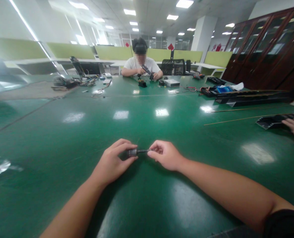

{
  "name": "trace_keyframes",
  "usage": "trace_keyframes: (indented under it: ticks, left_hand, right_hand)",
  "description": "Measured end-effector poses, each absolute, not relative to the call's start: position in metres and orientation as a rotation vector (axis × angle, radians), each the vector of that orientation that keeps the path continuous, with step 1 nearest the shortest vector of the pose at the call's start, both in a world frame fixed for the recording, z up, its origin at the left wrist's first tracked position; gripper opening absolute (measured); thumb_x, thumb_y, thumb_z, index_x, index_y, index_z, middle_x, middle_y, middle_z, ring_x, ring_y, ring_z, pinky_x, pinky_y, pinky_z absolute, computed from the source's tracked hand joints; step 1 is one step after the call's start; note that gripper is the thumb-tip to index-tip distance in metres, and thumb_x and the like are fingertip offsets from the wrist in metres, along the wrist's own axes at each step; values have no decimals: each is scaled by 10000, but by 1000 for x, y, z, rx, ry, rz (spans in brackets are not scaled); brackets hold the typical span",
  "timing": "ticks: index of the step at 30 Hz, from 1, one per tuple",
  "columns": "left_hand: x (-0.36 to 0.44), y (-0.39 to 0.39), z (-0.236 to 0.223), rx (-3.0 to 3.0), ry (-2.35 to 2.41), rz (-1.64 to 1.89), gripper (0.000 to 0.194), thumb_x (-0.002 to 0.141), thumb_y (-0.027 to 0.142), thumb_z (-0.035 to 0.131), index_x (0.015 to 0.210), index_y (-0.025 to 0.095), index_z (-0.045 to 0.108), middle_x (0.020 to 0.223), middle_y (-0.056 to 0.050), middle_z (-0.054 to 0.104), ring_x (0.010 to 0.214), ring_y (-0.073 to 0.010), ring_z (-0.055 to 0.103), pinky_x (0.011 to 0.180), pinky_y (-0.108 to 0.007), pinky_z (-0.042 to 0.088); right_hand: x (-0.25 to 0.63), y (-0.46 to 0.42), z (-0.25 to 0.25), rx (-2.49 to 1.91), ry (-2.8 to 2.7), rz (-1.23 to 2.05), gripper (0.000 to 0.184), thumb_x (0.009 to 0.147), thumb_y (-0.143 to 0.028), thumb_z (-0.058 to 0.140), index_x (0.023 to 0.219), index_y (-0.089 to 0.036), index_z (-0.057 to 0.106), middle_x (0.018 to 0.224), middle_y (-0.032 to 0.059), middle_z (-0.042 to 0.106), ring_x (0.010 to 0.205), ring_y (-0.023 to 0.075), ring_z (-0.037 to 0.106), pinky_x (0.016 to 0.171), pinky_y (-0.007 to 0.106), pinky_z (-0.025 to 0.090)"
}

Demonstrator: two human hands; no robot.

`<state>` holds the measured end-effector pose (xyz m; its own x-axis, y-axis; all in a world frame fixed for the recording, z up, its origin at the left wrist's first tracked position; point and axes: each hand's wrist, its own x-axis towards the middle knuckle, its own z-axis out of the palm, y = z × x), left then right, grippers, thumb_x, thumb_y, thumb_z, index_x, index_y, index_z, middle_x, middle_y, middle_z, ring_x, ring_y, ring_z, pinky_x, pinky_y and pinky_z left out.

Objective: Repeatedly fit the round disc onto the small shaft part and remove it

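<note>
Both hands meet low over the green table (147, 205), and a small dark part (137, 152) sits between them. The job looks like it is in the middle: the part is picked up and held, but not yet put down or let go. The left hand (112, 163) pinches the thick gray end with thumb and fingers (127, 147) closed tight. The right hand (165, 155) pinches the thin black end. The part is too small to tell more.
</note>
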<state>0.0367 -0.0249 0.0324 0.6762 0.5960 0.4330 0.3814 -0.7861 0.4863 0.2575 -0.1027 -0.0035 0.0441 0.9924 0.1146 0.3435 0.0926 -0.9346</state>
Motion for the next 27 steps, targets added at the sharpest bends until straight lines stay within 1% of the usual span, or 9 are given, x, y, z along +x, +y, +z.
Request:
trace_keyframes:
  ticks: [8, 12, 16, 19, 21, 23, 25, 27]
  left_hand:
    - [35, -25, 32, 2541, 772, 835, 225, 846, 353, 670, 1031, 230, 704, 1052, -61, 645, 967, -202, 623, 870, -322, 512]
    - [35, -24, 33, 2533, 817, 871, 247, 845, 386, 669, 1030, 224, 690, 1044, -61, 655, 972, -213, 622, 875, -334, 508]
    - [34, -18, 36, 2334, 1172, 1039, 362, 817, 480, 681, 1060, 213, 652, 1002, -60, 678, 911, -229, 637, 870, -361, 508]
    - [34, -12, 36, 2000, 1347, 1123, 417, 830, 506, 641, 1107, 195, 624, 973, -60, 688, 821, -208, 644, 789, -334, 524]
    - [36, -9, 34, 1751, 1289, 1189, 436, 840, 487, 627, 1142, 173, 602, 978, -65, 690, 793, -182, 640, 762, -305, 533]
    - [39, -6, 33, 1489, 1185, 1245, 416, 841, 435, 638, 1148, 158, 596, 1014, -74, 686, 812, -162, 639, 784, -287, 545]
    - [42, -6, 36, 1253, 1109, 1255, 325, 831, 351, 658, 1091, 159, 621, 1060, -80, 676, 867, -156, 644, 824, -285, 559]
    - [44, -10, 42, 1096, 1062, 1238, 218, 804, 267, 679, 992, 160, 648, 1058, -73, 669, 919, -155, 644, 870, -287, 566]
  right_hand:
    - [257, -103, -4, -1395, -1419, 915, 163, 827, -309, 683, 902, -166, 658, 734, 3, 663, 615, 120, 611, 577, 228, 464]
    - [257, -101, -2, -1336, -1321, 1009, 159, 858, -320, 647, 865, -163, 623, 698, -12, 635, 541, 101, 574, 540, 218, 444]
    - [257, -102, 1, -1296, -1357, 1038, 231, 933, -343, 548, 792, -166, 595, 674, -19, 611, 509, 85, 539, 523, 204, 412]
    - [257, -105, 2, -1317, -1491, 986, 313, 973, -362, 490, 752, -167, 596, 663, -14, 606, 532, 86, 537, 549, 203, 410]
    - [257, -106, 3, -1318, -1563, 939, 336, 980, -369, 485, 737, -167, 599, 675, -9, 615, 563, 90, 546, 577, 204, 414]
    - [256, -107, 3, -1328, -1594, 906, 328, 973, -376, 504, 738, -169, 604, 686, -8, 625, 583, 95, 551, 593, 208, 414]
    - [256, -107, 3, -1351, -1605, 887, 306, 961, -380, 529, 755, -172, 616, 693, -9, 634, 595, 99, 556, 597, 211, 410]
    - [255, -106, 2, -1373, -1610, 876, 282, 950, -384, 548, 782, -172, 630, 703, -7, 645, 606, 104, 561, 595, 213, 403]
